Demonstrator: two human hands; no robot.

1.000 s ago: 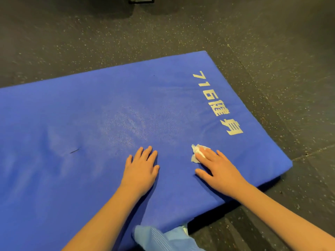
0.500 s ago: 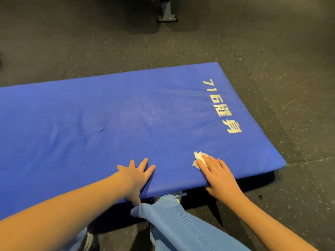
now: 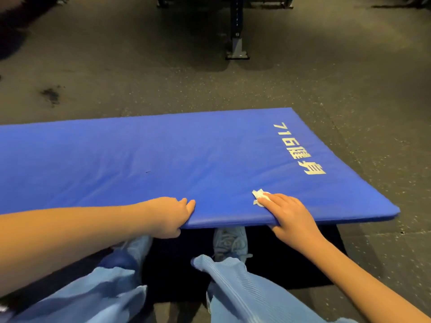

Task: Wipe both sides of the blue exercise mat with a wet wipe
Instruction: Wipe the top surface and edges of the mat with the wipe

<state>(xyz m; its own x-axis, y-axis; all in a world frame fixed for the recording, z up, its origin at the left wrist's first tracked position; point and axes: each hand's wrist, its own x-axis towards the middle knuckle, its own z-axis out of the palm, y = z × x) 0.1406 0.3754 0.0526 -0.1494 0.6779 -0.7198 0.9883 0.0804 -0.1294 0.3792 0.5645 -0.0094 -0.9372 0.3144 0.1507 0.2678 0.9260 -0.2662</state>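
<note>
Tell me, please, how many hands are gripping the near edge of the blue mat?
2. The left hand grips the near edge of the blue mat left of centre; the right hand grips it further right, with the wet wipe under its fingers.

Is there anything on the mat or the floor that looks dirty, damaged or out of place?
Two small things. A thin dark mark lies on the blue mat, left of its middle; whether it is a hair or a scratch, I cannot tell. A dark smudge stains the floor beyond the mat's far edge, at the left.
</note>
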